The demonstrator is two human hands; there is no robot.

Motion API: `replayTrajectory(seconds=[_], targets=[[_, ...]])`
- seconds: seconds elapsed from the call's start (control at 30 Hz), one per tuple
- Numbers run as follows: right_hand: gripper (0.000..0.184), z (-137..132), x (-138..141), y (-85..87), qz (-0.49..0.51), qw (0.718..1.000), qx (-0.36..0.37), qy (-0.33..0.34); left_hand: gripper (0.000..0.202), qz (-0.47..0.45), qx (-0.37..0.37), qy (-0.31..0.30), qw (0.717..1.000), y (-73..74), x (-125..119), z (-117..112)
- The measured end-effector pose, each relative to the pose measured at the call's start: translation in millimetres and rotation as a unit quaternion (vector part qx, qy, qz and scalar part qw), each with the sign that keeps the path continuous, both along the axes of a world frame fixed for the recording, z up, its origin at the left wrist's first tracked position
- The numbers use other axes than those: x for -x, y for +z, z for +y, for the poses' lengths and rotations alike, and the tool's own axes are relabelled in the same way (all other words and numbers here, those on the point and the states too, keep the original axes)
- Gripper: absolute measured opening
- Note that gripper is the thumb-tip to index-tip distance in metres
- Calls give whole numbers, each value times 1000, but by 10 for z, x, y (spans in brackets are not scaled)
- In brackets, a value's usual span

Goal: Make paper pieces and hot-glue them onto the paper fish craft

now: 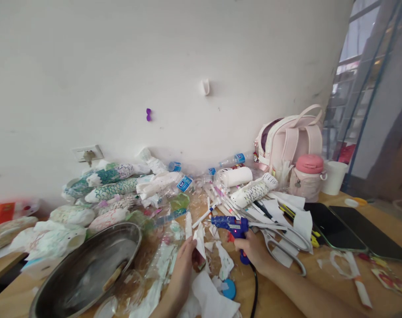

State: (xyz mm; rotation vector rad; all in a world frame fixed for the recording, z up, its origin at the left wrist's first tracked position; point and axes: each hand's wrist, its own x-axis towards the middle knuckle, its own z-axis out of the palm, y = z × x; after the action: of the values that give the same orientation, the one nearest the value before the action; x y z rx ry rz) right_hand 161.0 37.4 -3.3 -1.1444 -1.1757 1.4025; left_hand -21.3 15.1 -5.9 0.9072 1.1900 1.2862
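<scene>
My right hand (pixel 252 249) is wrapped round the handle of a blue glue gun (pixel 232 225). Its nozzle points left, and a black cord (pixel 255 287) runs down from the handle. Just left of it, the fingers of my left hand (pixel 185 256) are closed on a white paper piece (pixel 200 240), close to the nozzle but apart from it. Torn white paper scraps (pixel 225 260) and a blue bottle cap (pixel 229 289) lie below and between my hands. Grey-handled scissors (pixel 283 243) rest just right of the glue gun.
At left sits a metal basin (pixel 88 265); several painted paper fish (pixel 114 190) are heaped behind it. Plastic bottles (pixel 232 160) lie along the wall. A pink backpack (pixel 291 141), pink-lidded jar (pixel 308 179), white cup (pixel 333 177) and dark phone (pixel 333 226) stand or lie at right.
</scene>
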Motion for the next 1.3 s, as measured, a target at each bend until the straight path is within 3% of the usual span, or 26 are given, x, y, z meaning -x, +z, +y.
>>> replayTrajectory(seconds=[0.17, 0.47, 0.77, 1.3], targets=[[9, 21, 58, -64, 74, 995, 70, -23, 31, -11, -12, -40, 999, 29, -29, -17], [34, -1, 124, -93, 193, 971, 132, 44, 30, 8, -10, -205, 979, 83, -54, -123], [32, -19, 130, -95, 195, 972, 116, 63, 39, 99, 11, -206, 973, 136, -124, -103], [26, -26, 121, -58, 169, 975, 125, 71, 35, 114, 9, -201, 973, 3, -154, -44]])
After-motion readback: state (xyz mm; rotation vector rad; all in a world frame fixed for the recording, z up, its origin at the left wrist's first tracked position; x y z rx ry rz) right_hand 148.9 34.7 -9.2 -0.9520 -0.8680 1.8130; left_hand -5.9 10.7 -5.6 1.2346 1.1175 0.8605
